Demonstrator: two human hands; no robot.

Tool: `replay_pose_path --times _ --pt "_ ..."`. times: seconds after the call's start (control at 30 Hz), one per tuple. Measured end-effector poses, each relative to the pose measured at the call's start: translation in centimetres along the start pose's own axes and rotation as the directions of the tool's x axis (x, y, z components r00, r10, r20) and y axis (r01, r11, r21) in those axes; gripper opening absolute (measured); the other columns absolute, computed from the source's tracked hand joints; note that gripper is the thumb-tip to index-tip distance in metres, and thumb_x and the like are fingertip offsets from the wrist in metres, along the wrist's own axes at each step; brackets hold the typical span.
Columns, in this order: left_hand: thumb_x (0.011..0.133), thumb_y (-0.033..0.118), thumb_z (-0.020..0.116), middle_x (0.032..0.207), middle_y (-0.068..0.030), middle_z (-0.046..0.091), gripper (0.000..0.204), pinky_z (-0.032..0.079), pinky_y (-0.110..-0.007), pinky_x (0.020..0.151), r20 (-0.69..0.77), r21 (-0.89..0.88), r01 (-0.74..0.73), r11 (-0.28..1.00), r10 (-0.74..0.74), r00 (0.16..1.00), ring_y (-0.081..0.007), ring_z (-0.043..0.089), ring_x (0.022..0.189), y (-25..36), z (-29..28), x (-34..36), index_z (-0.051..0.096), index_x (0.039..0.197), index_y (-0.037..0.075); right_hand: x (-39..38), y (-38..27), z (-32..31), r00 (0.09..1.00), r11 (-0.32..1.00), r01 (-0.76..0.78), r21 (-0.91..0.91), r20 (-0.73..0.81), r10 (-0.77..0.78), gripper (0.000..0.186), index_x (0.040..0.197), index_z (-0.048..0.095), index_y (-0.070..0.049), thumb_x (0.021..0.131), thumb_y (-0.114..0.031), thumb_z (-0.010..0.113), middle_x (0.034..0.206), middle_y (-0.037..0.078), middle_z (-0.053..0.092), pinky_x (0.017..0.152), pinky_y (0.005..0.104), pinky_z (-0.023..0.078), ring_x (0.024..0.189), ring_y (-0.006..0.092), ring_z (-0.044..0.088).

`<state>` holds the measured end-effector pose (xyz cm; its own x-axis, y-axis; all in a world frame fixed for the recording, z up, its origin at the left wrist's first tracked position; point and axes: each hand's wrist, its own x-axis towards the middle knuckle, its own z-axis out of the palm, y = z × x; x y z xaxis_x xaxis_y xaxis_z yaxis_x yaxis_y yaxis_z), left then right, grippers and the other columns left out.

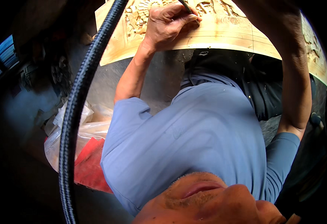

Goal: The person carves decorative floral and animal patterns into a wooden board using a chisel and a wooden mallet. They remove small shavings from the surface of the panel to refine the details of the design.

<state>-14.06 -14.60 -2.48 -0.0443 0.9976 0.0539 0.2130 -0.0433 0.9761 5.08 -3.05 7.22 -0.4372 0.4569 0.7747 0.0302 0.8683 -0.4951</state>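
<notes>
My left hand (pixel 169 24) rests on a pale wooden panel (pixel 227 37) at the top of the head view. Its fingers are closed around a thin dark rod-like tool (pixel 185 5), whose lower end meets the wood; its upper part leaves the picture. Carved relief, with a round flower-like rosette (pixel 148 8), covers the panel's far part, while the near strip is smooth with drawn lines. My right hand (pixel 269 18) is raised over the panel's right side, dark and partly cut off by the top edge. Its fingers are out of sight, so what it holds is hidden.
A black braided cable (pixel 82 87) crosses the left side, close to the camera. Clear plastic sheeting (pixel 55 143) and a red flat-sided object (pixel 90 164) lie at my left. More carving (pixel 310 44) shows right of my right arm. Dark clutter lies at far left.
</notes>
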Motion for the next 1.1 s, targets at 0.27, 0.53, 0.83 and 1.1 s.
replay_pose_path --times 0.27,0.53,0.83,1.1 --pt "0.089 0.003 0.078 0.083 -0.0065 0.079 0.009 0.059 -0.024 0.068 0.0 0.141 -0.16 0.977 0.162 0.987 -0.0099 0.076 0.078 -0.6 0.7 -0.5 0.075 0.096 -0.002 -1.2 -0.8 -0.1 0.992 0.922 0.1 -0.373 0.114 -0.062 0.035 0.116 0.069 -0.019 0.082 -0.013 0.073 0.095 0.003 0.072 0.066 0.0398 0.054 0.078 0.0238 0.07" --pt "0.085 0.007 0.083 0.08 -0.0081 0.078 0.011 0.056 -0.026 0.063 0.041 0.442 -0.319 0.838 0.336 0.941 -0.0152 0.075 0.069 -0.6 0.7 -0.9 0.075 0.089 0.002 -0.9 -1.1 0.3 0.997 0.957 0.057 -0.284 0.068 -0.039 0.042 0.124 0.067 -0.023 0.083 -0.018 0.076 0.097 0.003 0.073 0.067 0.0389 0.055 0.08 0.0241 0.071" --pt "0.083 0.008 0.083 0.077 -0.0077 0.075 0.01 0.054 -0.029 0.058 0.096 0.542 -0.41 0.733 0.431 0.897 -0.0215 0.072 0.063 -1.1 1.2 -1.1 0.075 0.089 0.005 -1.5 -0.5 0.0 0.998 0.937 0.038 -0.348 0.055 -0.02 0.051 0.132 0.064 -0.027 0.083 -0.023 0.079 0.1 0.003 0.075 0.07 0.0378 0.057 0.082 0.0245 0.072" --pt "0.098 0.003 0.069 0.089 -0.0089 0.078 0.005 0.062 -0.029 0.079 -0.315 -0.036 -0.13 0.991 0.112 0.943 -0.014 0.075 0.082 0.0 1.7 -1.9 0.07 0.1 -0.001 -4.2 2.9 -3.7 0.991 0.77 -0.002 -0.638 0.101 0.086 0.06 0.14 0.062 -0.03 0.084 -0.028 0.082 0.103 0.003 0.076 0.072 0.0368 0.058 0.083 0.0248 0.073"
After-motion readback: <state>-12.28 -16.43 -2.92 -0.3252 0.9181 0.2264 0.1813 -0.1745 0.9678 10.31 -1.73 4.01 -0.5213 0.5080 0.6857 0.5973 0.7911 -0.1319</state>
